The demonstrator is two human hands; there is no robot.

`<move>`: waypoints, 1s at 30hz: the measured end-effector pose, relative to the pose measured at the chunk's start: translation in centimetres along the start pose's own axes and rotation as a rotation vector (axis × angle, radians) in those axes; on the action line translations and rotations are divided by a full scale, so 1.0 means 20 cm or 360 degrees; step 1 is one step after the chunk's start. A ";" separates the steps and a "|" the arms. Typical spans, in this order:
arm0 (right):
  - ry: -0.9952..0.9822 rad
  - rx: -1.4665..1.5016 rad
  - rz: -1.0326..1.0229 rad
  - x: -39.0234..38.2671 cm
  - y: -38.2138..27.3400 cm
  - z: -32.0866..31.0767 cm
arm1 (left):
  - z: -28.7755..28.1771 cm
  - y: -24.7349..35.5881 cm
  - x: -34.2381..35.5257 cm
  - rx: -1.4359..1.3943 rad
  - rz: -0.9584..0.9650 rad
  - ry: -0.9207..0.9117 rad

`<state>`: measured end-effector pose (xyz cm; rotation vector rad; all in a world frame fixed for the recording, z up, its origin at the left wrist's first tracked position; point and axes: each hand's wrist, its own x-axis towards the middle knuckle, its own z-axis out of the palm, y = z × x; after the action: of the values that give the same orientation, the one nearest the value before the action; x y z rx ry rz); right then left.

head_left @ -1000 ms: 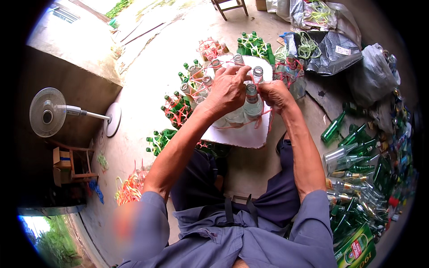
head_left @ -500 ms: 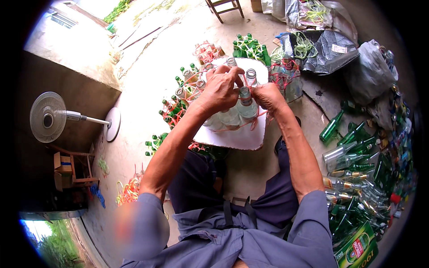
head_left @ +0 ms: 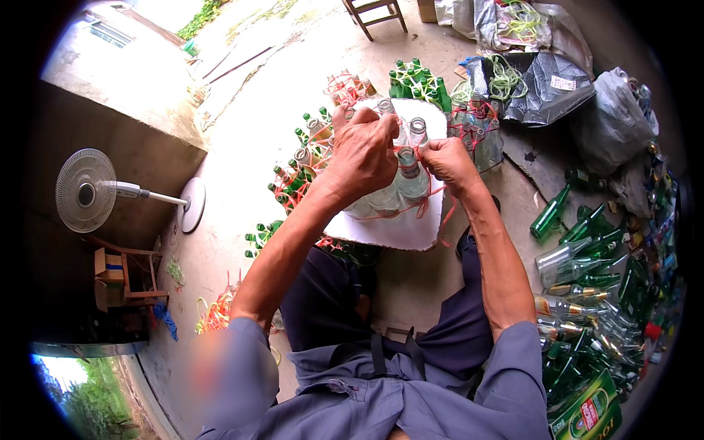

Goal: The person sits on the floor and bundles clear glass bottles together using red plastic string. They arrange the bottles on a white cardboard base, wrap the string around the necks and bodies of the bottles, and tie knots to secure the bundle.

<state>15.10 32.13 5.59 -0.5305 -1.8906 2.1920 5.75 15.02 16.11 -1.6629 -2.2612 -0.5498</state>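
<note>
Several clear glass bottles stand upright in a group on a white padded board in front of me. A red plastic string runs round the group, low on the bottles and up among their necks. My left hand is closed over the left bottle necks, its fingers curled; what they pinch is hidden behind the hand. At the right side of the group, my right hand pinches the red string beside a bottle neck, thumb and forefinger together. A loose end of string hangs below it.
Bundled green bottles and tied clear bottles stand around the board. Loose bottles are heaped at the right. A white fan stands at the left, near a pile of coloured string. Plastic bags lie far right.
My left hand has turned, its fingers drawing back over the left necks. My right hand stays by the right necks, still pinching string. The whole view has shifted slightly.
</note>
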 end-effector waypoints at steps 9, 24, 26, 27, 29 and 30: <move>0.0005 -0.0014 -0.0022 -0.01 -0.02 0.00 | -0.07 -0.07 0.01 0.0067 -0.0073 -0.0226; -0.0064 0.0019 -0.0067 -0.05 -0.09 -0.02 | -0.06 -0.20 0.04 0.0309 -0.0041 -0.0099; -0.0083 -0.0011 -0.0080 -0.05 -0.08 -0.02 | -0.06 -0.23 0.05 0.0279 -0.0052 -0.0141; -0.0055 -0.0025 -0.0082 -0.05 -0.08 -0.01 | -0.05 -0.24 0.05 0.0249 -0.0061 -0.0134; -0.0002 -0.0055 -0.0088 -0.06 -0.10 0.00 | -0.02 -0.28 0.08 0.0151 -0.0129 -0.0153; 0.0019 -0.0044 -0.0110 -0.07 -0.10 0.01 | 0.01 -0.30 0.10 0.0081 -0.0187 -0.0178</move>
<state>16.13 31.82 7.79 -0.4744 -1.9065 2.1182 -0.63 15.15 15.95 -1.5813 -2.4434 -0.4310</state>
